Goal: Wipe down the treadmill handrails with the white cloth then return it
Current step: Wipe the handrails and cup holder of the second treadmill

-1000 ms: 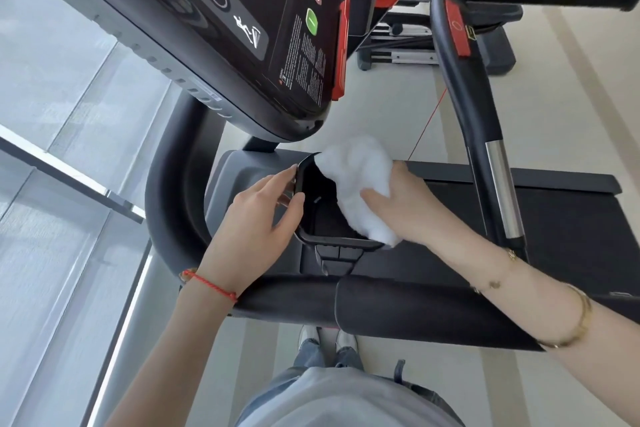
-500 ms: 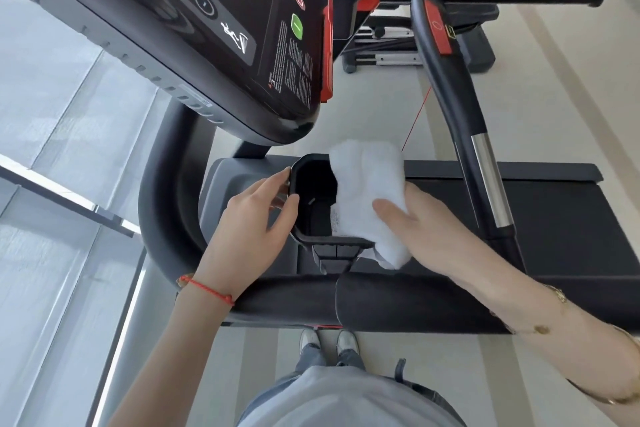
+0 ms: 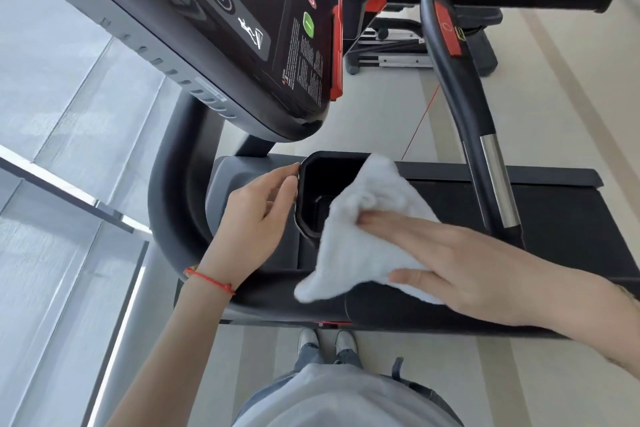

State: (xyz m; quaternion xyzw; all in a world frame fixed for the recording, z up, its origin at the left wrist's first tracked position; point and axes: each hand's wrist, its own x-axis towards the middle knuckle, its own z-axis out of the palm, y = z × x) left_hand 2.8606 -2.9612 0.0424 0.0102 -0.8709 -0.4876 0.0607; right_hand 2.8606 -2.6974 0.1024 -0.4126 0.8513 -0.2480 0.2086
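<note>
White cloth pinched in right hand just over the near handrail; left hand, open, steadies the cup holder — lay cloth flat, wrap the bar, drag with steady pressure.

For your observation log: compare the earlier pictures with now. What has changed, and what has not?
The right hand has drawn the white cloth out of the black holder toward the near handrail, the cloth spreading open. The left hand stays on the holder's rim.

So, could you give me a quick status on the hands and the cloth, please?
Left hand open, fingertips at tray rim. Right hand holding cloth over tray and handrail. Nothing in the way.
</note>
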